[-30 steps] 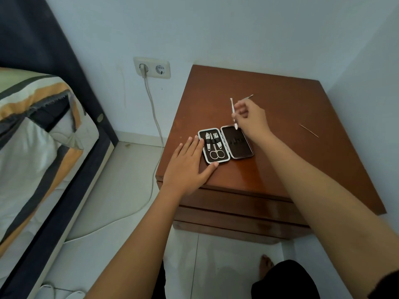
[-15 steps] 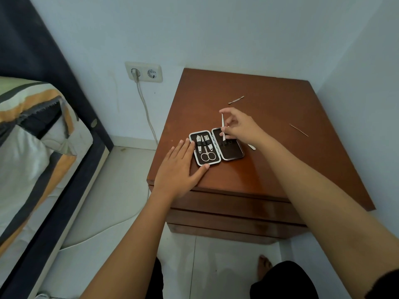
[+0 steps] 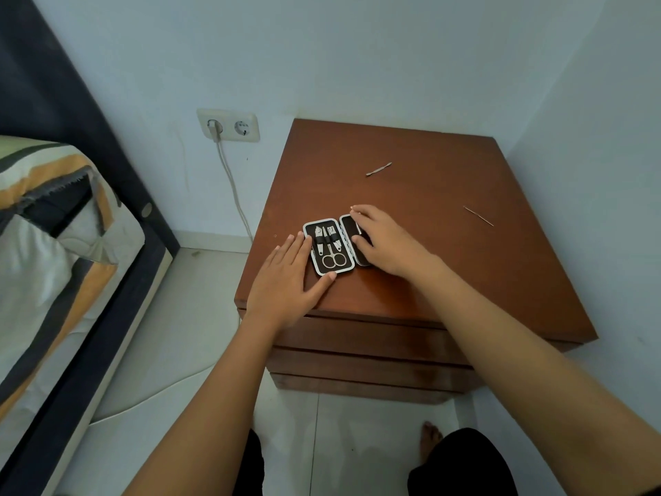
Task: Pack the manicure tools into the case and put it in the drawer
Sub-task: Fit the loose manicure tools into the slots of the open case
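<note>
An open manicure case [image 3: 322, 221] lies near the front left of the brown nightstand [image 3: 447, 273]. Its left half holds small scissors [image 3: 333, 261] and two clipper tools under a strap. My left hand [image 3: 286, 277] lies flat on the tabletop against the case's left side, thumb touching its bottom edge. My right hand [image 3: 386, 241] covers the case's dark right half [image 3: 347, 227], fingers curled down on a thin metal tool that is almost fully hidden. A cuticle pusher [image 3: 379, 169] and a thin needle-like tool [image 3: 478, 216] lie loose on the tabletop.
Shut drawer fronts [image 3: 357, 338] stack under the tabletop. Walls close off the back and right. A bed [image 3: 53, 245] stands to the left, with a wall socket [image 3: 229, 125] and a hanging cable [image 3: 232, 180] between. My bare foot [image 3: 429, 442] rests on the tiled floor.
My right hand has brought the thin tool from upright above the case down onto its right half, and now lies over it. The left hand has stayed beside the case.
</note>
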`<state>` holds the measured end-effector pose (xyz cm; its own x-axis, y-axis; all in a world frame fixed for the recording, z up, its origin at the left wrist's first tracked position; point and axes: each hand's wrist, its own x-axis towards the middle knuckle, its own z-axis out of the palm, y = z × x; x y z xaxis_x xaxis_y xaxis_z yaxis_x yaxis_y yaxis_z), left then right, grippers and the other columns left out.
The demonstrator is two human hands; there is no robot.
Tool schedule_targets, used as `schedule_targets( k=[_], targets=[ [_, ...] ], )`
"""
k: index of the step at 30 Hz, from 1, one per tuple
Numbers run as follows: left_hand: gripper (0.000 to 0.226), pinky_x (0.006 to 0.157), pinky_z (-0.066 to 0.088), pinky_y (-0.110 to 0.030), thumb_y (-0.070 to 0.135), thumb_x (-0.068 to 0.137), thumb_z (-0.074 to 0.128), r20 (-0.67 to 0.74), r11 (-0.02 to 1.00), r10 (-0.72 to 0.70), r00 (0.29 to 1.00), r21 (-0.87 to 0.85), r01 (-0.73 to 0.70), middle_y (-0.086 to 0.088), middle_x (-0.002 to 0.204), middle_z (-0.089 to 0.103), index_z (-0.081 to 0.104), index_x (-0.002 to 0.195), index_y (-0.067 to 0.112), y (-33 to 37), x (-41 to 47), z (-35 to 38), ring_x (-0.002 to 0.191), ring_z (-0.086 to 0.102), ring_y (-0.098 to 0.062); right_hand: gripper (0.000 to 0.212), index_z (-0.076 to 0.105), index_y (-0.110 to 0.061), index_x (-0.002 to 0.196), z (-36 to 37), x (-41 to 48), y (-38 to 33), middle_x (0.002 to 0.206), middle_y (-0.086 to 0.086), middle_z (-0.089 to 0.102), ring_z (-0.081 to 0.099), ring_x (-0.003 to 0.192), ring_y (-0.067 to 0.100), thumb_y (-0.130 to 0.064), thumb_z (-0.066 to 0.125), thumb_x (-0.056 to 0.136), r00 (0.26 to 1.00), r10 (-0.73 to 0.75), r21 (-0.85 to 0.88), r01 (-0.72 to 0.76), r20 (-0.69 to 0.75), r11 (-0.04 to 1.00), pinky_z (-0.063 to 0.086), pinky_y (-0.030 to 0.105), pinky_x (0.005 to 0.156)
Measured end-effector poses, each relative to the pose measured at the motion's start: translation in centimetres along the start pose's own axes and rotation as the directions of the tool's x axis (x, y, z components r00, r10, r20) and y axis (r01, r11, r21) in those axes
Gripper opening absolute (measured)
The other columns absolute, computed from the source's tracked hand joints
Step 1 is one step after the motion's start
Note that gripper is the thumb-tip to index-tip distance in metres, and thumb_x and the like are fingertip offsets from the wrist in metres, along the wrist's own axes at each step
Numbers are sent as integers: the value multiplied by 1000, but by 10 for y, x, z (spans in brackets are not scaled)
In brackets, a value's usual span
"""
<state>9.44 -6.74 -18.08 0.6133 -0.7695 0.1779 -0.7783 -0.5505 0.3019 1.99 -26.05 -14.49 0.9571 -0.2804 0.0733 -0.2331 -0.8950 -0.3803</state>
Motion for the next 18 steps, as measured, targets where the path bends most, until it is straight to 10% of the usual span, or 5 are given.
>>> schedule_targets(
  k=[12, 18],
  targets=[
    [77, 115, 2, -28, 63, 91, 30, 21, 1000, -18, 1000, 4, 18, 0, 158, 14, 14, 150, 18, 1, 0, -1, 146, 8, -13, 45, 32, -7, 141, 9, -42, -8, 153, 5, 29, 22, 142, 16, -22, 38, 98, 996, 62, 70, -57, -65, 996, 13, 22, 113],
    [77, 115, 3, -28, 64, 90, 30, 25, 1000, -23, 999, 6, 22, 1, 158, 14, 14, 150, 19, 0, 1, 0, 146, 8, -13, 16, 61, -7, 98, 1, -50, 27, 106, 12, 55, 49, 107, 29, -19, 54, 89, 853, 399, 224, -339, -336, 914, 41, 37, 94]
  ],
)
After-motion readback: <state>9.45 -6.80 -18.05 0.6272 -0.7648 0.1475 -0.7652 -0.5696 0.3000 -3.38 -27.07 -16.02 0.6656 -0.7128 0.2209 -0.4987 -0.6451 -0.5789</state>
